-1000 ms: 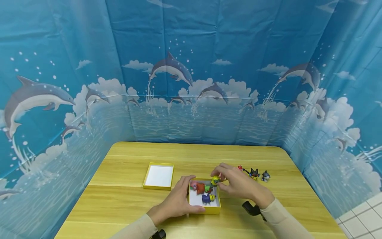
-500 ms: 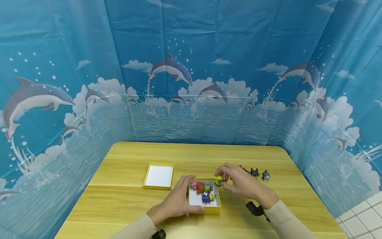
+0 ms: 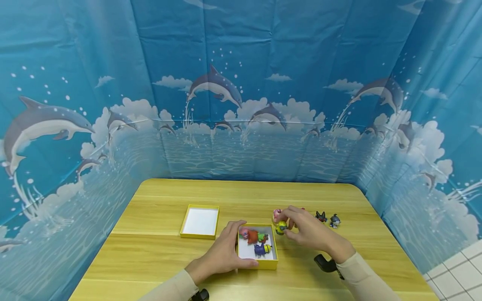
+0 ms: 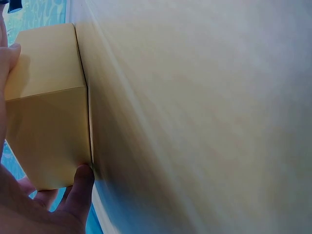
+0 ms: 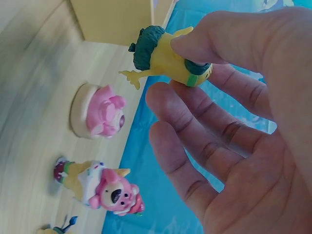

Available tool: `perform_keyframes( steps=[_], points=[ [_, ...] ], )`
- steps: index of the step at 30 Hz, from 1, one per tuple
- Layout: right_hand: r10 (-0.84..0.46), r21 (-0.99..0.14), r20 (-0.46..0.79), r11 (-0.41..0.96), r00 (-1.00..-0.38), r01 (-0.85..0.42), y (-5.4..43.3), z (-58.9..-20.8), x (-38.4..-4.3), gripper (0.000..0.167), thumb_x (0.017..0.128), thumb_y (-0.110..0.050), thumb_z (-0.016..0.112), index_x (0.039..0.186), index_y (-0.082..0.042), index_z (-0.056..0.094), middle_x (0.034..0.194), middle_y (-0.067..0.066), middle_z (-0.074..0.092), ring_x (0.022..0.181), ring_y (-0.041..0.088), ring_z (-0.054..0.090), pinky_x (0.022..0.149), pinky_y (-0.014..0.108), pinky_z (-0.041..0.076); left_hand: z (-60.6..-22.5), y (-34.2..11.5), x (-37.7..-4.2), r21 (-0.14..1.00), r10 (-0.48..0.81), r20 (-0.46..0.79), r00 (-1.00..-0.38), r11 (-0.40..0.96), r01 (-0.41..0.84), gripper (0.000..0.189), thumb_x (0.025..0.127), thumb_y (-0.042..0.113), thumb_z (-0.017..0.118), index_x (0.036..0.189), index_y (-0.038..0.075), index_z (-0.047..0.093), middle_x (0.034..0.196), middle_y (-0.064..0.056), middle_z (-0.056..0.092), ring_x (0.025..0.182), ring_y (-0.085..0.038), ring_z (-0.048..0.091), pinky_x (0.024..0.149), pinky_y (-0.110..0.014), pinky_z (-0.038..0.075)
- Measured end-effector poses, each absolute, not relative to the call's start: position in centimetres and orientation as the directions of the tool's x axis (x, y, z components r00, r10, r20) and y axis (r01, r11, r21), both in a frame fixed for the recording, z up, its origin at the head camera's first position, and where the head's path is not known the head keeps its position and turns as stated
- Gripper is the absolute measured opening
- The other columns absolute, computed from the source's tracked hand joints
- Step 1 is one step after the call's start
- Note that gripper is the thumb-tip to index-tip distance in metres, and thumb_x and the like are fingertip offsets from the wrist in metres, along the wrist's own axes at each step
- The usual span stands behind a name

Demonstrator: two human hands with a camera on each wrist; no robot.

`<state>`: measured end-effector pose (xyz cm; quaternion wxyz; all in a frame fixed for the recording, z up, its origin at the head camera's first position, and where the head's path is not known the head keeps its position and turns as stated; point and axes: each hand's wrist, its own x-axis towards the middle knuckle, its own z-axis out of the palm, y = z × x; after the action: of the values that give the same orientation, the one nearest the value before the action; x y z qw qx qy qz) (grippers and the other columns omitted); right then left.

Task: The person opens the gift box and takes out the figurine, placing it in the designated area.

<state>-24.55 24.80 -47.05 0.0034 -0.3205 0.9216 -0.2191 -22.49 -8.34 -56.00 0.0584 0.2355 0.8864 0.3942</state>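
Note:
My left hand (image 3: 223, 251) grips a shallow yellow box (image 3: 268, 264), thumb at its near wall and fingers along the far left side. In the left wrist view the thumb and fingers press the plain outer walls of the box (image 4: 46, 131). Inside lie a pink-headed figurine in brown (image 3: 253, 237) and a purple-and-yellow one (image 3: 262, 249). My right hand (image 3: 310, 230) pinches a yellow minion figurine (image 5: 168, 58) with a dark green leafy skirt between thumb and fingers, just right of the box's far corner. Its remaining fingers are loosely bent.
A yellow-edged lid (image 3: 200, 221) lies white side up, left of the box. A pink figurine in a pale round base (image 5: 100, 111) and a pink bear figurine (image 5: 109, 187) stand beyond the right hand. Farther right are a black-eared figurine (image 3: 321, 216) and a grey one (image 3: 334, 220).
My right hand has drawn the minion figurine from over the box's far right corner to the right, outside the rim. A pink figurine behind it has come into view. The left hand stays put.

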Motion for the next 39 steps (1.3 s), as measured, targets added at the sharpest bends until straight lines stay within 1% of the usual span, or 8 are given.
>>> perform_keyframes(
  steps=[5, 8, 13, 20, 29, 39],
  points=[
    [-0.578, -0.416, 0.123, 0.708, -0.807, -0.571, 25.1, -47.7, -24.7, 0.030, 0.106, -0.010, 0.085, 0.133, -0.021, 0.077, 0.130, -0.002, 0.076, 0.101, 0.016, 0.070, 0.087, 0.033, 0.060, -55.9, -8.3, -22.4, 0.726, 0.465, 0.081, -0.882, 0.578, 0.372, 0.129, 0.082, 0.079, 0.096, 0.181, 0.021, 0.035, 0.171, -0.006, 0.051, 0.147, -0.025, 0.058, 0.121, -0.057, 0.056],
    [-0.577, -0.414, 0.120, 0.710, -0.808, -0.569, 25.3, -48.2, -24.8, 0.029, 0.106, -0.010, 0.085, 0.132, -0.018, 0.077, 0.127, -0.001, 0.076, 0.099, 0.014, 0.070, 0.085, 0.032, 0.061, -55.9, -8.3, -22.5, 0.729, 0.465, 0.076, -0.882, 0.577, 0.367, 0.130, 0.082, 0.079, 0.096, 0.181, 0.021, 0.035, 0.172, -0.006, 0.051, 0.148, -0.025, 0.058, 0.122, -0.058, 0.056],
    [-0.590, -0.419, 0.135, 0.694, -0.796, -0.586, 25.5, -49.0, -25.0, 0.031, 0.103, -0.008, 0.087, 0.133, -0.011, 0.078, 0.123, 0.000, 0.076, 0.097, 0.015, 0.071, 0.084, 0.033, 0.062, -56.0, -8.4, -22.5, 0.732, 0.464, 0.075, -0.883, 0.576, 0.365, 0.129, 0.082, 0.079, 0.095, 0.181, 0.022, 0.035, 0.173, -0.005, 0.050, 0.149, -0.025, 0.057, 0.122, -0.058, 0.056],
    [-0.594, -0.424, 0.136, 0.688, -0.793, -0.589, 25.6, -49.8, -25.1, 0.030, 0.101, -0.005, 0.087, 0.129, -0.009, 0.079, 0.122, 0.003, 0.078, 0.094, 0.014, 0.070, 0.083, 0.033, 0.062, -56.0, -8.4, -22.5, 0.730, 0.467, 0.078, -0.881, 0.575, 0.369, 0.129, 0.082, 0.079, 0.096, 0.181, 0.022, 0.035, 0.172, -0.005, 0.050, 0.148, -0.024, 0.058, 0.121, -0.057, 0.057],
    [-0.581, -0.449, 0.106, 0.696, -0.807, -0.560, 25.8, -50.7, -25.3, 0.030, 0.101, -0.005, 0.087, 0.129, -0.012, 0.079, 0.124, 0.001, 0.079, 0.094, 0.011, 0.068, 0.082, 0.030, 0.059, -56.0, -8.3, -22.6, 0.730, 0.468, 0.078, -0.880, 0.575, 0.370, 0.130, 0.082, 0.079, 0.096, 0.181, 0.021, 0.035, 0.172, -0.005, 0.050, 0.147, -0.024, 0.057, 0.121, -0.057, 0.056],
    [-0.569, -0.473, 0.076, 0.702, -0.819, -0.532, 25.7, -51.2, -25.4, 0.032, 0.102, -0.006, 0.088, 0.131, -0.014, 0.079, 0.126, 0.002, 0.076, 0.095, 0.010, 0.068, 0.081, 0.029, 0.059, -56.0, -8.3, -22.6, 0.732, 0.464, 0.072, -0.883, 0.576, 0.363, 0.130, 0.082, 0.079, 0.096, 0.181, 0.022, 0.035, 0.173, -0.005, 0.049, 0.148, -0.025, 0.057, 0.121, -0.057, 0.057]
  ],
)
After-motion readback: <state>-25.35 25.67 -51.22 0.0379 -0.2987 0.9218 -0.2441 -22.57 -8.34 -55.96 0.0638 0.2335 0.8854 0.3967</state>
